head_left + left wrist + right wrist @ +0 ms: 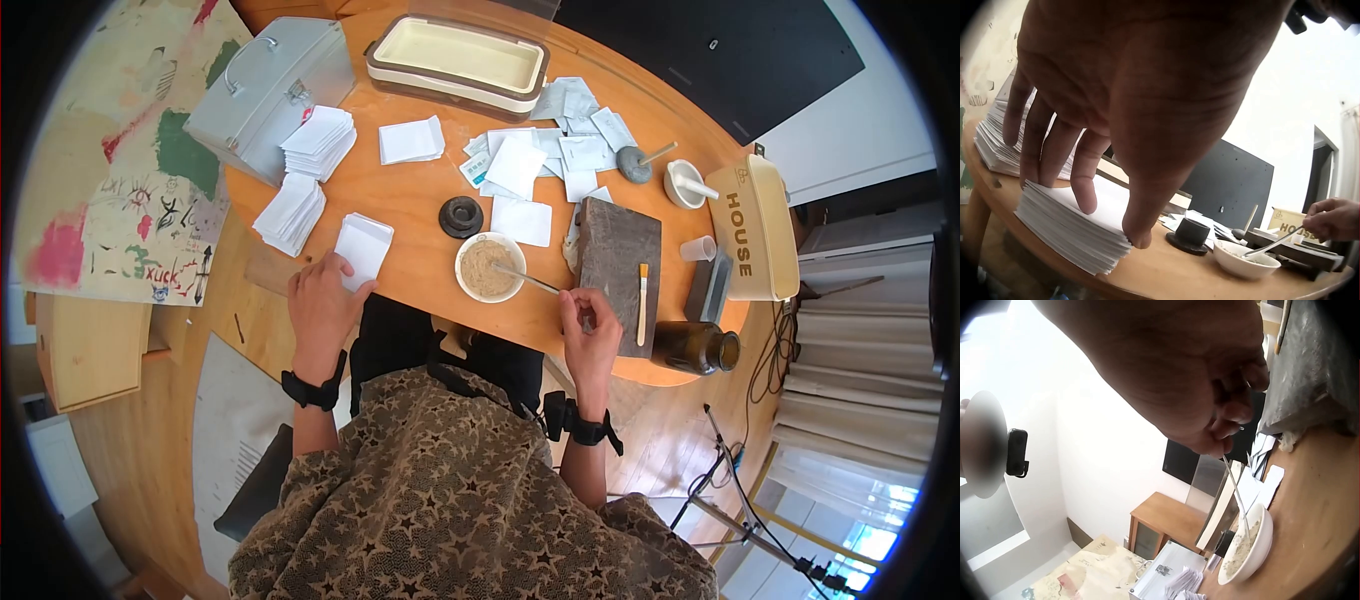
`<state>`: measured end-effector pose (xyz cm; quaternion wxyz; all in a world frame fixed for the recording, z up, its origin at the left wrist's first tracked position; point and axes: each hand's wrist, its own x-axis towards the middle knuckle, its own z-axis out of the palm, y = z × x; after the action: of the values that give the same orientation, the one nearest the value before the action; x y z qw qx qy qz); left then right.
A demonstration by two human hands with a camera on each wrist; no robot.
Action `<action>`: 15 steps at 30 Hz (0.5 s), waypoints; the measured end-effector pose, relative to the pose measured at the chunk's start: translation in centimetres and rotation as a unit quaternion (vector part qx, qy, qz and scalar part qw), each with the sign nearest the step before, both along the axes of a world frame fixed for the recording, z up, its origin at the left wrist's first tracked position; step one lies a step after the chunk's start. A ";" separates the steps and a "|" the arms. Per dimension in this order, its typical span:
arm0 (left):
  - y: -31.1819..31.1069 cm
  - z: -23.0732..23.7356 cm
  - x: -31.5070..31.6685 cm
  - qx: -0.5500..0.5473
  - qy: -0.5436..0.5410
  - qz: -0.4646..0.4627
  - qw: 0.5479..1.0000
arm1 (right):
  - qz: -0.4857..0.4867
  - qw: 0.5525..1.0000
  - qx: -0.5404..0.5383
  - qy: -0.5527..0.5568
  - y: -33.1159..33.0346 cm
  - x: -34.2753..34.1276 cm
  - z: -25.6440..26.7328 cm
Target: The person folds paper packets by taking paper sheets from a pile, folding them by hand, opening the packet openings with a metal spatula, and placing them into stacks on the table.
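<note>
My right hand [590,338] pinches the end of a thin metal spoon [530,280] between thumb and fingers. Its other end dips into beige powder [485,266] in a white bowl [515,290] near the table's front edge; the tip is buried. In the left wrist view, my left hand [1129,81] lies over a neat stack of white paper sheets or packets [1066,237]. One fingertip touches the top sheet, and the thumb reaches the stack's right corner. The head view has this stack [365,245] left of the bowl, beside a black round lid-like piece [461,216].
More white paper stacks [290,212] lie by a silver metal case [270,90]. Behind are a cream tray [457,95] and scattered packets [585,150]. To the right stand a dark slab [610,250] with a brush [642,300], a brown jar [690,347], a mortar [682,192] and a "HOUSE" box [755,230].
</note>
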<state>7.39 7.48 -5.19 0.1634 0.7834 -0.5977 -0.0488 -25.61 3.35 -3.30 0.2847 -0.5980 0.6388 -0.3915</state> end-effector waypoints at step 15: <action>-0.3 2.4 0.2 0.026 0.036 0.014 0.999 | 0.001 1.000 0.018 -0.002 0.0 0.0 0.0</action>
<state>7.56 7.16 -2.75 0.1649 0.7936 -0.5787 -0.0903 -25.59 3.33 -3.32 0.2976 -0.5926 0.6444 -0.3807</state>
